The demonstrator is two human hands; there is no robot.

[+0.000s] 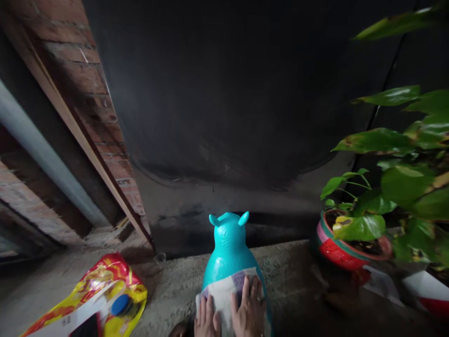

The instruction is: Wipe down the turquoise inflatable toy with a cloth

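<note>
A shiny turquoise animal-shaped figure (228, 252) with two small ears stands on the concrete in front of me, its lower part cut off by the view's edge. Draped over its back is a white cloth (223, 290) with purple patches. My left hand (206, 318) lies on the cloth's left side, fingers stretched out. On the right side my right hand (249, 309) rests flat on the same cloth, fingers spread, with what looks like a ring on one finger. Both hands press the cloth against the figure.
At the lower left lies a red and yellow plastic bag (108, 281) with a blue-capped bottle (121, 305) and a dark flat object (87, 326) on it. A red pot (342, 252) of leafy plants stands right. A dark panel (228, 103) rises ahead beside a brick wall (87, 79).
</note>
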